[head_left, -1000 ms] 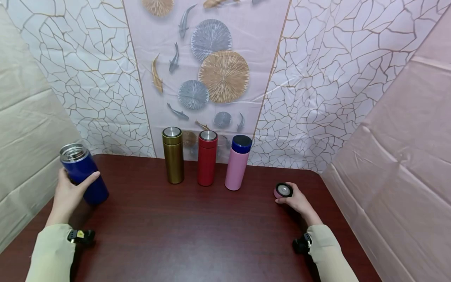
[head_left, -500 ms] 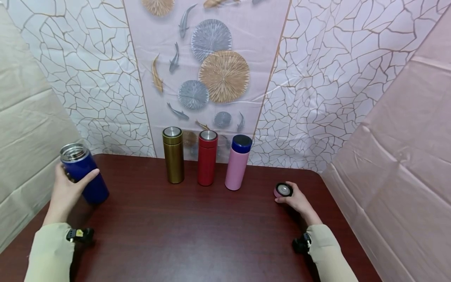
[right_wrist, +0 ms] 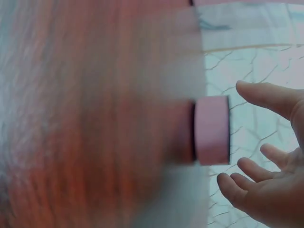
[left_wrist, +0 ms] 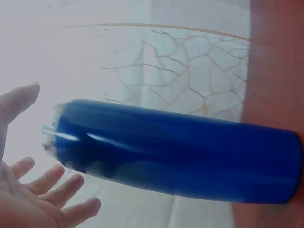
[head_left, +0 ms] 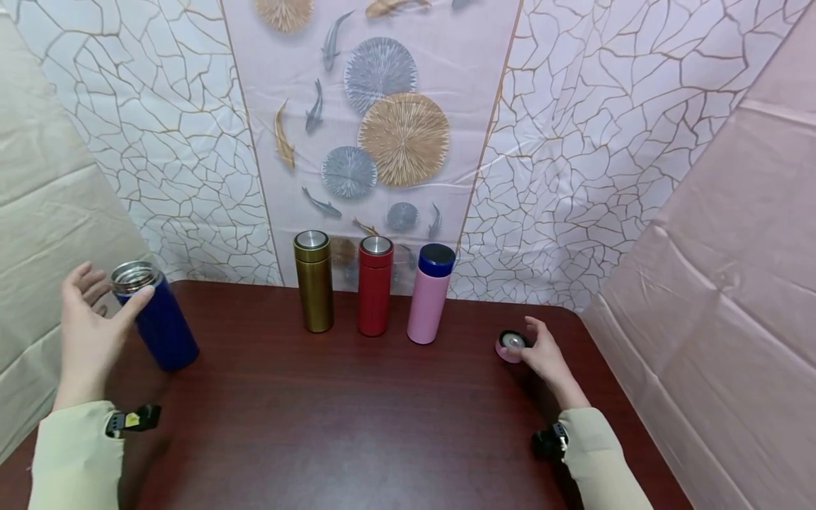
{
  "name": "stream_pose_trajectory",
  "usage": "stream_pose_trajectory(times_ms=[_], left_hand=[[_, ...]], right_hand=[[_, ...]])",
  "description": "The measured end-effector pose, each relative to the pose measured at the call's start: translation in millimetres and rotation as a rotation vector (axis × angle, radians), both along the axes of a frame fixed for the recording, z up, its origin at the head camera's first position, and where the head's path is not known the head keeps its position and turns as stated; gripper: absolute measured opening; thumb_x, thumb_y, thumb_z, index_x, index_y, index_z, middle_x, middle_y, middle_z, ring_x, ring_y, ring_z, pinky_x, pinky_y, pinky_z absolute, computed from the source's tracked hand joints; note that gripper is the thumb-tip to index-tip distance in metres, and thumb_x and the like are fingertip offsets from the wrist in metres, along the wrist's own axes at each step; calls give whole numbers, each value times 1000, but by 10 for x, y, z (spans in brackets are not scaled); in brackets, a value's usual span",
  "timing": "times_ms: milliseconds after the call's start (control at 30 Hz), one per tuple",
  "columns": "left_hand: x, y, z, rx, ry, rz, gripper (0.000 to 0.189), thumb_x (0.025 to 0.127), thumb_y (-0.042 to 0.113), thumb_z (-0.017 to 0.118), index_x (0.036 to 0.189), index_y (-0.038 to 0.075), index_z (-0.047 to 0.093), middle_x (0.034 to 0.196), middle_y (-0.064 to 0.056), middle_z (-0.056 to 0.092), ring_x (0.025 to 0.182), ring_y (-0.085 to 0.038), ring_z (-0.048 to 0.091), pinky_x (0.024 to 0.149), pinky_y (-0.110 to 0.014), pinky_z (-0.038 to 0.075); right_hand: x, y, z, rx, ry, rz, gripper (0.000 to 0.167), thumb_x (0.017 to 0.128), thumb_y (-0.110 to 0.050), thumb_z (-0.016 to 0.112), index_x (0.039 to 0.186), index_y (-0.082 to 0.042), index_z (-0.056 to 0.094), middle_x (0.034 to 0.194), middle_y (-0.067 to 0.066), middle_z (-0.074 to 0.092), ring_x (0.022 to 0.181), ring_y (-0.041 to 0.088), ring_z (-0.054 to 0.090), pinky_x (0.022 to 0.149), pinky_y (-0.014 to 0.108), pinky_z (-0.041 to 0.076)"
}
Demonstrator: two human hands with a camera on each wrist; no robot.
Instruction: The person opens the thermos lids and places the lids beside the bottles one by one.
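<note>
At the table's left stands a blue thermos bottle [head_left: 164,324] without a lid, its steel mouth facing up. My left hand [head_left: 92,329] is beside its upper part, fingers spread; the left wrist view shows the hand [left_wrist: 42,190] apart from the blue bottle [left_wrist: 180,154]. On the right, a pink bottle lid [head_left: 510,347] lies on the table with its inner side up. My right hand [head_left: 547,360] hovers by it, thumb and fingers parted. In the right wrist view a gap shows between the pink lid [right_wrist: 212,130] and the hand [right_wrist: 275,175].
Along the back stand a gold thermos [head_left: 314,290], a red thermos [head_left: 375,294] and a pink thermos [head_left: 428,304] with a blue lid. The dark red wooden table [head_left: 331,418] ends at patterned cloth [head_left: 542,212] behind and plain cloth on both sides.
My left hand has let go of the blue bottle and moved up and left. The right hand has opened off the pink lid and drawn slightly right. Bottle and lid stay in place.
</note>
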State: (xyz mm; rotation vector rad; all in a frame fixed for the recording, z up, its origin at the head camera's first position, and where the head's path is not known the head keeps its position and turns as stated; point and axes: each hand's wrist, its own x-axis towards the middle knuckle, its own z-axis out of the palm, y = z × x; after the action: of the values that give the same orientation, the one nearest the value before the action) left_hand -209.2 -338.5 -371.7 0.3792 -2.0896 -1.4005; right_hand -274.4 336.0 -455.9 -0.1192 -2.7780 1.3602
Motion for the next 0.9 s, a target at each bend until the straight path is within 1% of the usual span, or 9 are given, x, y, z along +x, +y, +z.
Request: stream_pose_trajectory(times_ms=[100, 233, 333, 400, 467, 533, 633, 767, 900], left_hand=[[49, 74, 97, -28, 56, 32, 81, 90, 26, 76, 156, 27, 29, 157, -3, 36, 139, -13, 39, 118, -32, 26], [75, 219, 176, -89, 180, 70, 71, 87, 24, 80, 149, 27, 44, 148, -1, 45, 129, -10, 48, 113, -28, 33], [72, 330, 193, -133, 251, 72, 65, 86, 22, 81, 144, 25, 52, 139, 2, 50, 126, -8, 51, 111, -27, 36], [67, 409, 188, -171, 277, 49, 63, 86, 20, 82, 142, 22, 55, 135, 4, 52, 124, -8, 52, 110, -27, 38], [64, 504, 175, -203, 287, 13, 62, 85, 19, 82, 141, 19, 57, 133, 2, 54, 122, -8, 53, 109, -26, 39], [53, 608, 159, -225, 276, -35, 62, 86, 20, 82, 142, 17, 57, 135, -2, 55, 122, -8, 53, 108, -25, 39], [25, 763, 133, -241, 240, -123, 63, 86, 22, 82, 143, 13, 54, 138, -8, 56, 124, -15, 54, 107, -26, 40], [-25, 935, 77, -238, 179, -246, 64, 89, 25, 79, 144, 9, 50, 138, -10, 57, 126, -27, 54, 107, -37, 42], [-40, 1068, -13, -220, 130, -333, 63, 91, 29, 77, 143, 9, 49, 139, -9, 57, 126, -29, 54, 105, -49, 42]], right_hand=[[30, -23, 84, 10, 27, -14, 89, 87, -11, 75, 156, 1, 20, 153, 33, 30, 140, 48, 30, 111, 60, 29], [78, -56, 136, 10, 40, -24, 87, 88, -11, 74, 156, 1, 21, 153, 33, 31, 140, 48, 31, 110, 60, 30], [114, -88, 144, 10, 36, -27, 85, 89, -11, 73, 156, 1, 22, 152, 33, 33, 139, 48, 33, 109, 59, 31], [133, -111, 144, 5, 31, -36, 84, 89, -11, 73, 155, 1, 23, 151, 32, 34, 138, 48, 34, 110, 59, 32], [150, -132, 147, 1, 22, -48, 84, 89, -12, 74, 155, 0, 23, 151, 32, 35, 138, 47, 35, 109, 58, 33], [157, -149, 152, -6, 18, -61, 85, 89, -13, 74, 156, -1, 23, 151, 31, 35, 138, 47, 35, 109, 59, 33], [154, -178, 164, -25, 24, -68, 86, 89, -15, 76, 156, -2, 23, 151, 31, 36, 139, 46, 35, 110, 58, 32], [114, -236, 176, -53, 38, -58, 88, 88, -17, 78, 157, -4, 24, 152, 29, 36, 140, 43, 36, 110, 54, 33], [48, -339, 160, -120, 22, -27, 89, 87, -18, 79, 157, -7, 24, 153, 23, 38, 136, 40, 43, 100, 45, 46]])
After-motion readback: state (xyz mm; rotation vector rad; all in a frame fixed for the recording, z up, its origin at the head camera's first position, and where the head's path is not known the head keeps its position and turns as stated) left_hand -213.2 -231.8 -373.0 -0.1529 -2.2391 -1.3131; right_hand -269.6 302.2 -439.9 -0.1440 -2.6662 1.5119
